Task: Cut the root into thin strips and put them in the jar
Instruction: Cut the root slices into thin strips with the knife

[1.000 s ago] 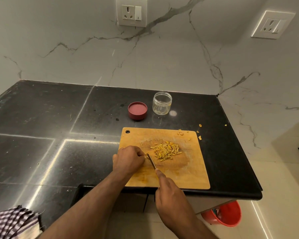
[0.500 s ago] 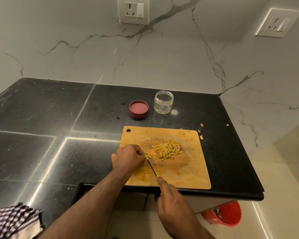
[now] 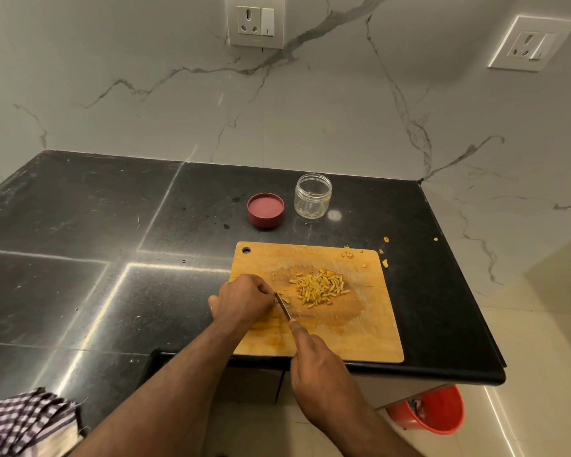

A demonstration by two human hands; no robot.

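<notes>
A wooden cutting board point(image 3: 370, 338) lies at the counter's front edge. A pile of thin yellow root strips point(image 3: 320, 287) sits on its middle. My left hand point(image 3: 241, 300) is curled on the board's left part, fingers bent over a piece of root that stays hidden beneath them. My right hand point(image 3: 320, 374) grips a knife handle, index finger along the spine; the knife blade point(image 3: 283, 305) points at the left fingertips. An open clear jar point(image 3: 313, 196) stands behind the board, with its red lid point(image 3: 265, 210) to its left.
Small yellow scraps point(image 3: 385, 262) lie on the black counter point(image 3: 80, 258) past the board's right corner. A checked cloth point(image 3: 23, 420) hangs at the lower left. A red bucket point(image 3: 432, 412) stands on the floor under the counter's right end. Marble walls carry two sockets.
The knife blade has stayed beside my left fingertips with only slight shifts. The camera has tilted a little, so the scene sits slightly higher and to the right.
</notes>
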